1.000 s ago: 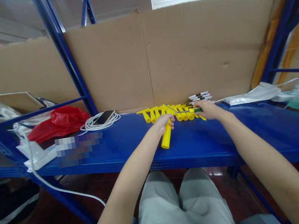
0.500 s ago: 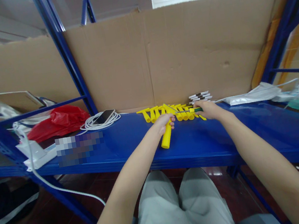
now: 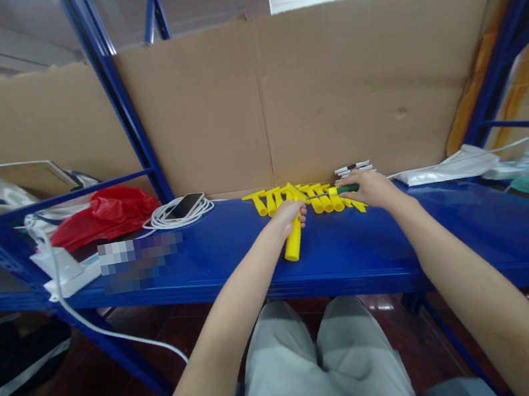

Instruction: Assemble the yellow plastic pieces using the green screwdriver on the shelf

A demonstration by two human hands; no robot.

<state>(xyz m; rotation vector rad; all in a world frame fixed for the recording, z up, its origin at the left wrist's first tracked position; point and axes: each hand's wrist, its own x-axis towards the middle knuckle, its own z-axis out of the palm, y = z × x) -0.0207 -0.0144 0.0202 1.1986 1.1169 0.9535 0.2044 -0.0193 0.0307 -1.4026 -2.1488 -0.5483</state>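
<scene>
My left hand (image 3: 292, 215) is closed around a yellow scraper-like tool (image 3: 293, 246) with a thick round handle. The handle's end points toward me and its flat head tilts away, partly hidden by my fingers. My right hand (image 3: 367, 187) has its fingers on the green and yellow handle of a screwdriver (image 3: 347, 189). The screwdriver lies level, its thin metal shaft reaching left to the tool beside my left fingers; the tip's exact contact is hard to make out. Several similar yellow tools (image 3: 317, 205) lie in a row behind my hands.
The blue shelf (image 3: 234, 257) backs onto a cardboard sheet (image 3: 327, 86). Black-and-white sticks (image 3: 353, 167) lie behind my right hand. To the left are a phone (image 3: 187, 205), a coiled white cable (image 3: 162, 223), a red bag (image 3: 107, 214) and a power strip (image 3: 77, 276). A white packet (image 3: 446, 166) lies right.
My right hand has shifted slightly up, its fingers rolling over and loosening so more of the screwdriver's green handle shows. My left hand and the yellow tool have barely moved.
</scene>
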